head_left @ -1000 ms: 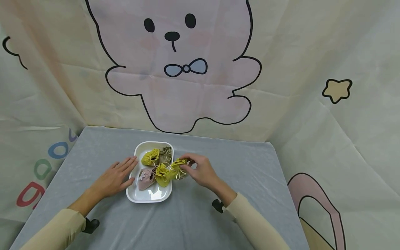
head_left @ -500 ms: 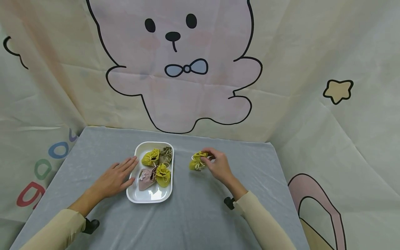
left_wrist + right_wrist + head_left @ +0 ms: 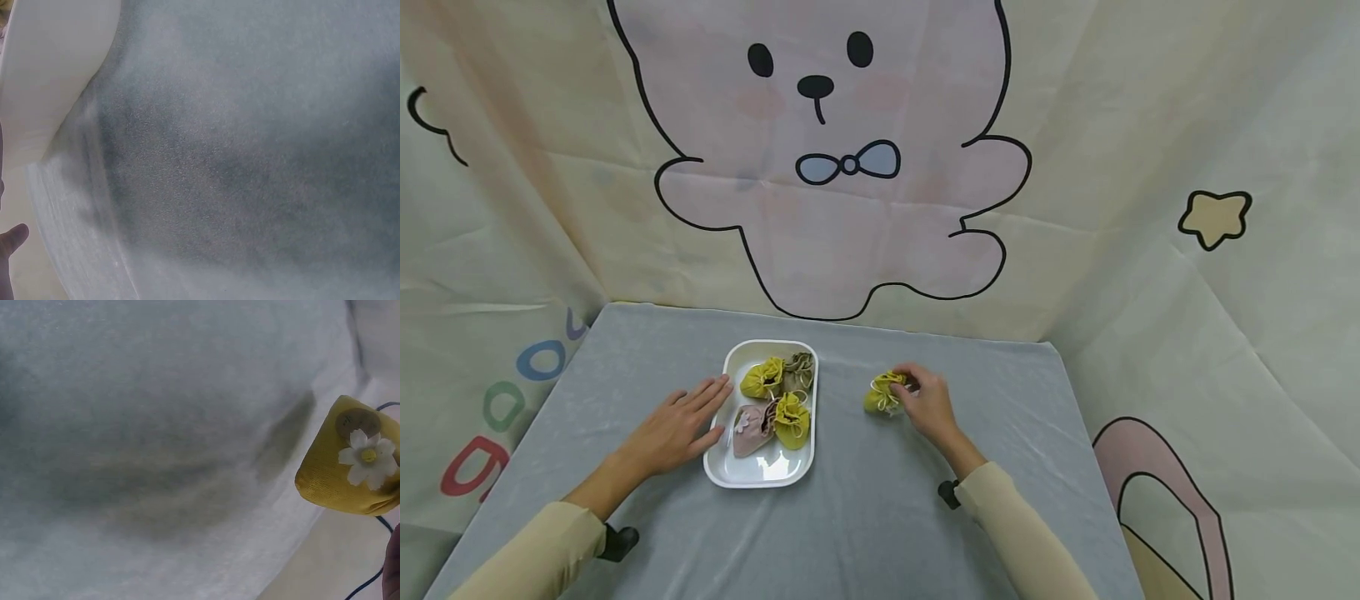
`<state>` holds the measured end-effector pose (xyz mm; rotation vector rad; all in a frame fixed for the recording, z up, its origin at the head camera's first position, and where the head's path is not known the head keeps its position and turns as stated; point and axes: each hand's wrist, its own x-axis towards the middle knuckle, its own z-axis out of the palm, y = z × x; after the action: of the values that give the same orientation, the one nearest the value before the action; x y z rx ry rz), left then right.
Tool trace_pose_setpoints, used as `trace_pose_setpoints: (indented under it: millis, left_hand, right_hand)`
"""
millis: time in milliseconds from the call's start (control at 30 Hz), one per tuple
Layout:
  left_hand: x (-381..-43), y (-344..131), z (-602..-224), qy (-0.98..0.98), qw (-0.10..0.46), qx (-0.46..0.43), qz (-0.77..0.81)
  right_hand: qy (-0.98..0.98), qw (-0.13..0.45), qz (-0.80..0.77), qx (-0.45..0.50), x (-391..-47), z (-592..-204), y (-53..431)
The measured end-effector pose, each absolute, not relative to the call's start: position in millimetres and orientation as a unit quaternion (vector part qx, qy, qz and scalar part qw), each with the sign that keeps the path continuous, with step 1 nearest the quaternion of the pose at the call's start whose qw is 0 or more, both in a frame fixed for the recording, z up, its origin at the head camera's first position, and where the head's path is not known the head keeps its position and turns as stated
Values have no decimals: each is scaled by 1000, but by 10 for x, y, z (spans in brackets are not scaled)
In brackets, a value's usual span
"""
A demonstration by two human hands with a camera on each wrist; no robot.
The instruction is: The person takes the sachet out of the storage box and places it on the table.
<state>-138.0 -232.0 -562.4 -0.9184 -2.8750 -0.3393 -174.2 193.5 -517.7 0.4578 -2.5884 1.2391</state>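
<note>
My right hand (image 3: 928,408) pinches a small yellow drawstring pouch (image 3: 880,397) by its gathered neck, to the right of the tray and low over the cloth. In the right wrist view, that pouch (image 3: 326,476) shows a white flower on its side. With fingers spread straight, my left hand (image 3: 672,429) rests at the left rim of a white tray (image 3: 758,475). Inside the tray sit two yellow pouches, one at the back (image 3: 760,380) and one in front (image 3: 791,425), plus a pink pouch (image 3: 749,433) and an olive pouch (image 3: 798,372).
A grey-blue cloth (image 3: 880,517) covers the table. Behind it hangs a fabric backdrop (image 3: 925,250) printed with a bear, and more printed fabric (image 3: 1225,333) closes in the sides. The tray's outer wall (image 3: 56,69) fills the left wrist view's upper left corner.
My right hand has carried the yellow pouch rightward from the tray's right edge, then slightly further right and lower toward the cloth. The left hand and tray stay in place.
</note>
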Motion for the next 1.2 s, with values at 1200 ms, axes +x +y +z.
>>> trace_pose_setpoints:
  millis: [1200]
  left_hand:
    - [-1381,-2319,-5619,-946,38,-303,-111]
  right_hand:
    - [-896,147,367,204,-1757,-5195,1798]
